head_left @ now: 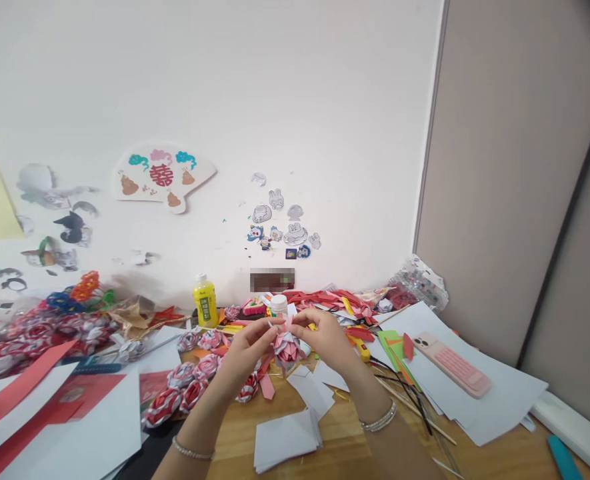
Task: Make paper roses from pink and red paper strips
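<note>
Between my two hands is a folded paper flower (287, 348) in pink and white, held just above the table. My left hand (249, 348) is closed, thumb and fingertips pinching the flower's upper left side. From the other side, my right hand (326, 335) pinches a pink strip at its top right. Which folds lie under the fingertips is hidden. Just behind the flower stands a bottle with a white cap (279, 305). A stack of white paper pieces (285, 440) lies on the wooden table (235, 440) below my hands.
Finished red, pink and white paper roses (179, 393) cluster to the left, near a yellow drink bottle (205, 301). Red strips (319, 303) pile up behind. On the right are thin sticks (419, 413), a yellow glue gun (361, 348) with its cable, and a pink phone (452, 365) on white sheets.
</note>
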`<state>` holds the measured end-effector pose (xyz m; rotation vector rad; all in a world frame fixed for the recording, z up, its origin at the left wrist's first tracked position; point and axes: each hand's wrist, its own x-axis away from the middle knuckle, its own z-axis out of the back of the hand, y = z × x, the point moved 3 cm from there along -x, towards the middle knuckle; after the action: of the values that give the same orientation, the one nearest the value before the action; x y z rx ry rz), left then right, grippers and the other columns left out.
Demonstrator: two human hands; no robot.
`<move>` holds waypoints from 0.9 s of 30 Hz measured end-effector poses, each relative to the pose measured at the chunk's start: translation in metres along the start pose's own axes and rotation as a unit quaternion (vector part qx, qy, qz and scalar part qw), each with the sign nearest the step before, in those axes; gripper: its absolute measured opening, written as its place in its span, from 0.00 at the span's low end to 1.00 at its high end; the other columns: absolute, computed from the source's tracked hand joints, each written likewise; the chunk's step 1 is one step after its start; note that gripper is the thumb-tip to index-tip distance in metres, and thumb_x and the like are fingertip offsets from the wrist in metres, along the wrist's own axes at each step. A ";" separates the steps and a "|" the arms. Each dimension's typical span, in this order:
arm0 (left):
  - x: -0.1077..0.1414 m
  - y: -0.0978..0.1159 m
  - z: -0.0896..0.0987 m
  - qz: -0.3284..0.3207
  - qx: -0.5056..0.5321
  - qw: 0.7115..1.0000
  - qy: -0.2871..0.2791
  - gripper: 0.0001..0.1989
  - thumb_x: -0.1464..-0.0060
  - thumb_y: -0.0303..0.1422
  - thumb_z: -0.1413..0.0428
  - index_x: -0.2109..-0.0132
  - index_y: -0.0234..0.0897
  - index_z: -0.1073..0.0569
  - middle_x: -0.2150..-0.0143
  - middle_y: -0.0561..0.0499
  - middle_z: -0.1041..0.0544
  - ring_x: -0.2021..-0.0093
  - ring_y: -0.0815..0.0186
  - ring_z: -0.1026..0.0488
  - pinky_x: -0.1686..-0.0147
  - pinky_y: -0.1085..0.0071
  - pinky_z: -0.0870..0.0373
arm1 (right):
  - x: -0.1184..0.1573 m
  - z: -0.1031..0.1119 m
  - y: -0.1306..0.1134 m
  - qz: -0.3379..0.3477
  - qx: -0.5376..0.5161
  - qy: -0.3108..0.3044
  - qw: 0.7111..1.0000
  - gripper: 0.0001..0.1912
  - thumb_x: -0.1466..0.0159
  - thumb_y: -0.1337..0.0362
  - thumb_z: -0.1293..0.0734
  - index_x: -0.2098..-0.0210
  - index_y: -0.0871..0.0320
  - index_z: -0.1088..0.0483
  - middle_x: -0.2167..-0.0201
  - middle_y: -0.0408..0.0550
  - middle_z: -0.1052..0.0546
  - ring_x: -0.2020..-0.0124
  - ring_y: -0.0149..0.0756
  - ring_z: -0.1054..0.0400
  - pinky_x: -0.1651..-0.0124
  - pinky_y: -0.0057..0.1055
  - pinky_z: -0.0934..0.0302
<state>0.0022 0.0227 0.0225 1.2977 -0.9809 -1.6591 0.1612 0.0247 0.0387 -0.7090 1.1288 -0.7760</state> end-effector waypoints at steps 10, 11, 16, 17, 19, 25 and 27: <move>0.000 0.005 -0.003 -0.063 -0.086 0.994 0.037 0.12 0.54 0.35 0.44 0.60 0.39 0.23 0.59 0.48 0.21 0.58 0.60 0.26 0.59 0.67 0.28 | -0.001 -0.003 -0.001 0.033 0.131 0.034 0.990 0.03 0.44 0.70 0.31 0.70 0.57 0.25 0.70 0.45 0.23 0.63 0.37 0.32 0.60 0.31 0.43; -0.001 0.005 -0.003 -0.067 -0.091 0.993 0.043 0.12 0.54 0.35 0.43 0.61 0.39 0.22 0.59 0.48 0.21 0.58 0.60 0.25 0.60 0.67 0.27 | -0.001 -0.004 -0.001 0.037 0.137 0.038 0.989 0.03 0.44 0.70 0.31 0.69 0.57 0.25 0.69 0.45 0.23 0.63 0.37 0.32 0.59 0.31 0.43; -0.001 0.003 -0.005 -0.086 -0.113 0.987 0.079 0.11 0.53 0.37 0.44 0.63 0.39 0.22 0.62 0.48 0.20 0.60 0.60 0.24 0.61 0.67 0.26 | -0.001 -0.006 0.001 0.060 0.166 0.064 0.982 0.03 0.43 0.70 0.30 0.69 0.56 0.25 0.69 0.45 0.23 0.63 0.37 0.33 0.59 0.31 0.44; 0.000 0.003 -0.005 -0.089 -0.118 0.985 0.087 0.10 0.52 0.37 0.44 0.63 0.39 0.22 0.62 0.48 0.20 0.60 0.60 0.24 0.60 0.67 0.26 | -0.001 -0.006 0.002 0.063 0.171 0.068 0.981 0.03 0.43 0.70 0.30 0.69 0.56 0.25 0.70 0.45 0.23 0.63 0.37 0.33 0.59 0.31 0.44; 0.001 0.003 -0.005 -0.097 -0.131 0.981 0.101 0.10 0.52 0.37 0.44 0.64 0.39 0.22 0.63 0.48 0.20 0.61 0.60 0.24 0.59 0.66 0.27 | -0.001 -0.006 0.004 0.067 0.177 0.072 0.979 0.02 0.43 0.69 0.30 0.69 0.56 0.25 0.70 0.45 0.24 0.63 0.37 0.33 0.59 0.31 0.45; 0.003 0.001 -0.002 -0.113 -0.173 0.970 0.131 0.07 0.52 0.36 0.42 0.66 0.40 0.22 0.65 0.49 0.20 0.62 0.58 0.24 0.58 0.62 0.29 | -0.003 -0.006 0.006 0.067 0.200 0.068 0.975 0.02 0.42 0.66 0.30 0.71 0.56 0.27 0.71 0.45 0.24 0.64 0.38 0.33 0.61 0.32 0.46; 0.003 0.001 -0.002 -0.118 -0.182 0.968 0.129 0.07 0.52 0.36 0.43 0.66 0.40 0.23 0.66 0.49 0.20 0.63 0.59 0.24 0.60 0.63 0.28 | -0.003 -0.006 0.006 0.065 0.205 0.064 0.974 0.03 0.43 0.65 0.30 0.72 0.56 0.28 0.72 0.44 0.24 0.65 0.38 0.34 0.61 0.32 0.46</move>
<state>0.0039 0.0196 0.0219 1.3686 -0.3568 -1.6942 0.1563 0.0299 0.0334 -0.2381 1.0742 -0.9163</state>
